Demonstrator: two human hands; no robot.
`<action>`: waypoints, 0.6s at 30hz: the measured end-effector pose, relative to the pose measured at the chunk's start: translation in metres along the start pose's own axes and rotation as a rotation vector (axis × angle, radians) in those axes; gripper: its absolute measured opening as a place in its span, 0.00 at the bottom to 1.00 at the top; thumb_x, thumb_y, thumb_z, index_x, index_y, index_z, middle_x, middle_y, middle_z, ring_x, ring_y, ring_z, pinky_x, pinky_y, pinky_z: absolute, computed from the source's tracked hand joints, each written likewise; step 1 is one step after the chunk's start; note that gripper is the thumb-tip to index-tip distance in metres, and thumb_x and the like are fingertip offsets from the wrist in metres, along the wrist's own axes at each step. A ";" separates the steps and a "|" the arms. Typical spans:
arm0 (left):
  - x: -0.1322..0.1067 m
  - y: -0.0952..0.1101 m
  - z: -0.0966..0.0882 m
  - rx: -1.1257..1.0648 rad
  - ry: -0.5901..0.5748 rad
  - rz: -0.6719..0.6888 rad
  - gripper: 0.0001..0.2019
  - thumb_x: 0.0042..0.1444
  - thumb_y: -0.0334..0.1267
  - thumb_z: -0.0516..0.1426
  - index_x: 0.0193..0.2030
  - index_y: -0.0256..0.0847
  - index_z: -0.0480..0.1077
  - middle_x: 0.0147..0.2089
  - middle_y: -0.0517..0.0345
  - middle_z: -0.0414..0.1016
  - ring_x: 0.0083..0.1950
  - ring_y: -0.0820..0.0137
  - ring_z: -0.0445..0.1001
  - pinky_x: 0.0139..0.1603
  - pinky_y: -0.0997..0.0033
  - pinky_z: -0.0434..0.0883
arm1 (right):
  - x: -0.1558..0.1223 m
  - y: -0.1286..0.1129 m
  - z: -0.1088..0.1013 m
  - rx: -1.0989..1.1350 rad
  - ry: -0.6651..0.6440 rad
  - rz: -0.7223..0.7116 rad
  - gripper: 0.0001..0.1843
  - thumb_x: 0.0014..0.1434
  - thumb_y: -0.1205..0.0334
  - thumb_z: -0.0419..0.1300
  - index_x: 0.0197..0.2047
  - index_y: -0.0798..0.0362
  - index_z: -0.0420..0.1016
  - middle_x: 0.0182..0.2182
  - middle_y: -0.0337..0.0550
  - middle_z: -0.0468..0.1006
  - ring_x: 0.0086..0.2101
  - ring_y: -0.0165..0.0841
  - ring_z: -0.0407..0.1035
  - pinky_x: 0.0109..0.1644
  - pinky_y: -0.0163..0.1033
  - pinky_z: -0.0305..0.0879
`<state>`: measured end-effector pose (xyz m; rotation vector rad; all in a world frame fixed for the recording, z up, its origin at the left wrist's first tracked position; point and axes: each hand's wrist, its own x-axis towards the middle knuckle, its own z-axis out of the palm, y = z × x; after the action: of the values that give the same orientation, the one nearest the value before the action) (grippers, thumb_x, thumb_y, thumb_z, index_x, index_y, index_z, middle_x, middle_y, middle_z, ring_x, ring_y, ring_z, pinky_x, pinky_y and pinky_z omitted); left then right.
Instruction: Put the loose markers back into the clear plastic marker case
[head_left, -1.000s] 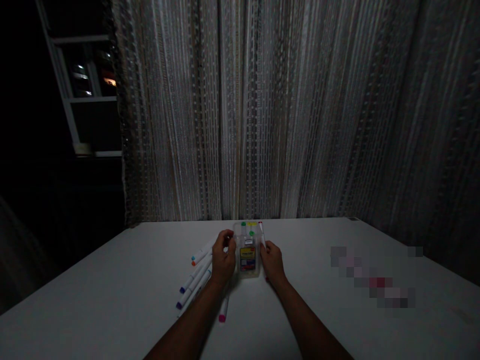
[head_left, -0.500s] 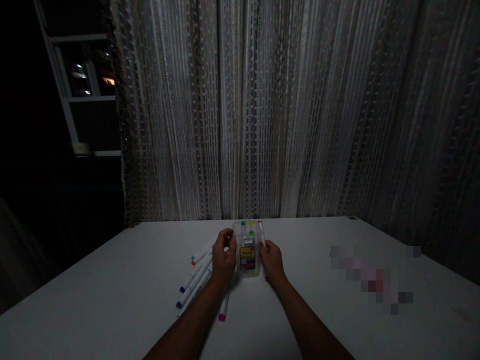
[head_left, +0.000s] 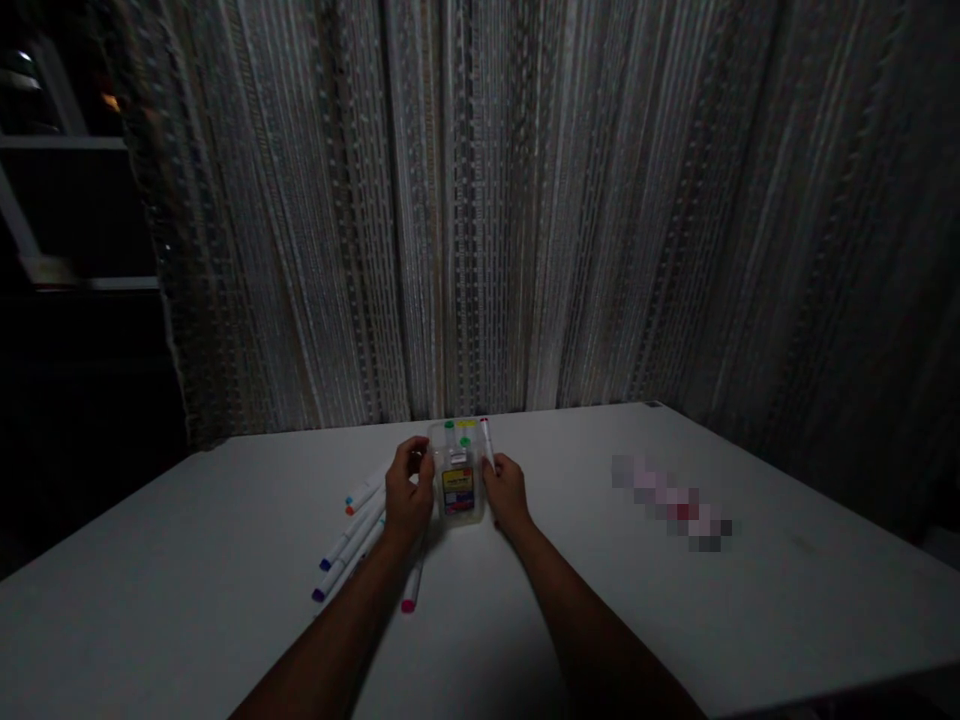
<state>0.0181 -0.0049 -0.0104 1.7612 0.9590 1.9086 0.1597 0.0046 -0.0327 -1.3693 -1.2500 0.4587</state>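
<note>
A clear plastic marker case (head_left: 458, 505) with a yellow and dark label stands upright on the table. Several markers with green and yellow ends (head_left: 465, 441) show inside its upper part. My left hand (head_left: 410, 495) is curled against the left side of the case, thumb and fingers gripping its edge. On the other side, my right hand (head_left: 508, 495) is closed around a white marker (head_left: 486, 436) with a red end, which it holds nearly upright beside the case. Several white markers (head_left: 351, 540) with blue, purple and orange ends lie left of my left hand. Near my left wrist lies a pink-ended marker (head_left: 412, 588).
The white table (head_left: 600, 620) reaches back to a patterned curtain (head_left: 480, 250). A blurred-out pinkish object (head_left: 675, 503) lies on the table at the right. A dark window (head_left: 67, 200) is at the far left. The room is dim.
The camera view has turned to the right, so everything appears shifted left and slightly up. Both hands keep their places at the case, and the right hand still holds the red-ended marker.
</note>
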 end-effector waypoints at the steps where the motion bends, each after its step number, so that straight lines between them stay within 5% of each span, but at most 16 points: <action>1: 0.000 0.000 0.000 0.002 -0.001 0.001 0.11 0.55 0.42 0.51 0.41 0.38 0.63 0.34 0.58 0.67 0.32 0.72 0.67 0.33 0.73 0.67 | 0.000 -0.001 -0.001 -0.010 -0.001 0.000 0.13 0.51 0.56 0.49 0.19 0.52 0.57 0.17 0.32 0.58 0.21 0.27 0.55 0.25 0.32 0.47; 18: 0.000 0.002 0.000 0.015 -0.006 -0.008 0.12 0.56 0.42 0.51 0.42 0.38 0.63 0.35 0.57 0.67 0.34 0.71 0.67 0.34 0.73 0.66 | 0.001 0.004 0.001 0.047 -0.016 -0.004 0.14 0.51 0.53 0.49 0.20 0.51 0.56 0.17 0.32 0.57 0.21 0.27 0.53 0.23 0.32 0.46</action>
<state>0.0187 -0.0062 -0.0096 1.7680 0.9794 1.8954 0.1610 0.0068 -0.0359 -1.3255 -1.2473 0.4938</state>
